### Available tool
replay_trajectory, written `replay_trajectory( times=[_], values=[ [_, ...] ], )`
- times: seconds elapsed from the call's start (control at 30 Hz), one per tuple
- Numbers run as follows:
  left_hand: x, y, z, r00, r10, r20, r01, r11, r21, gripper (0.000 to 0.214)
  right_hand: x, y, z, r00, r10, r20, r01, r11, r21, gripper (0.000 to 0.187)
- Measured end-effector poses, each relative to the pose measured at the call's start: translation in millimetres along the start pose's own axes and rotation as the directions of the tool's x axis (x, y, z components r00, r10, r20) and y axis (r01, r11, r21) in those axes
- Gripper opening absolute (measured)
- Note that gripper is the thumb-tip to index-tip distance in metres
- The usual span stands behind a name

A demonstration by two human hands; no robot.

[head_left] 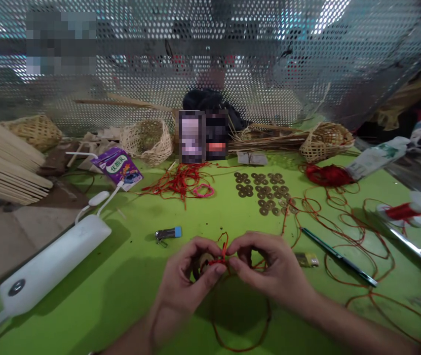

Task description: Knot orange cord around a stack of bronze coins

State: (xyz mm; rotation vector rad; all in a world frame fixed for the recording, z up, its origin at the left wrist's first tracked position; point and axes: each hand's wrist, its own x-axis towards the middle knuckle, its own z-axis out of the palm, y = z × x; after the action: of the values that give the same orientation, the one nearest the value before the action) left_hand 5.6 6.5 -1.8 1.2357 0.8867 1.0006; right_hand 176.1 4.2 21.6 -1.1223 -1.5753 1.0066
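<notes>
Near the front of the green table, my left hand (197,276) is closed round coins (203,261) bound with red cord, most of them hidden by the fingers. Thumb and forefinger of my right hand (265,261) pinch the red cord (224,249) where it stands up beside the coins. A loop of this cord hangs below both hands. Farther back lie several round coins with holes (264,192), grouped in small clusters. A yellow lighter (308,260) lies just behind my right hand. Left of centre is a nail clipper (168,234) with a blue end.
A white power strip (57,264) lies at left, near a purple drink carton (117,167). Loose red cord (343,222), a green pen (338,256), scissors (413,246) and a thread spool (406,212) spread over the right. Woven baskets (147,140) and two phones (192,138) stand behind.
</notes>
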Motion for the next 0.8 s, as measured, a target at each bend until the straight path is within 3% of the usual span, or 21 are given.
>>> replay_trajectory(
  times=[0.2, 0.33, 0.63, 0.73, 0.8],
  values=[
    [-1.2, -1.2, -0.5, 0.999, -0.032, 0.015, 0.032, 0.999, -0.027, 0.018, 0.2, 3.0, -0.8, 0.992, 0.090, 0.093, -0.099, 0.991, 0.096, 0.006],
    [-0.1, 1.8, 0.9, 0.998, -0.029, 0.056, 0.031, 0.999, -0.039, 0.015, 0.3, 3.0, -1.4, 0.991, 0.076, 0.112, -0.087, 0.991, 0.098, 0.007],
    [0.8, -0.3, 2.1, 0.997, -0.041, 0.065, 0.044, 0.998, -0.045, 0.017, -0.7, 2.6, -1.7, 0.990, -0.127, 0.069, 0.133, 0.987, -0.093, 0.010],
    [0.5, 1.9, 4.1, 0.995, -0.065, 0.073, 0.068, 0.997, -0.046, 0.021, -1.0, 3.2, -4.4, 0.966, -0.235, 0.112, 0.253, 0.949, -0.187, 0.014],
    [0.8, 4.7, 6.1, 0.992, -0.082, 0.092, 0.086, 0.996, -0.038, 0.024, 0.5, 2.8, -8.7, 0.925, -0.334, 0.182, 0.376, 0.879, -0.295, 0.014]
  ],
)
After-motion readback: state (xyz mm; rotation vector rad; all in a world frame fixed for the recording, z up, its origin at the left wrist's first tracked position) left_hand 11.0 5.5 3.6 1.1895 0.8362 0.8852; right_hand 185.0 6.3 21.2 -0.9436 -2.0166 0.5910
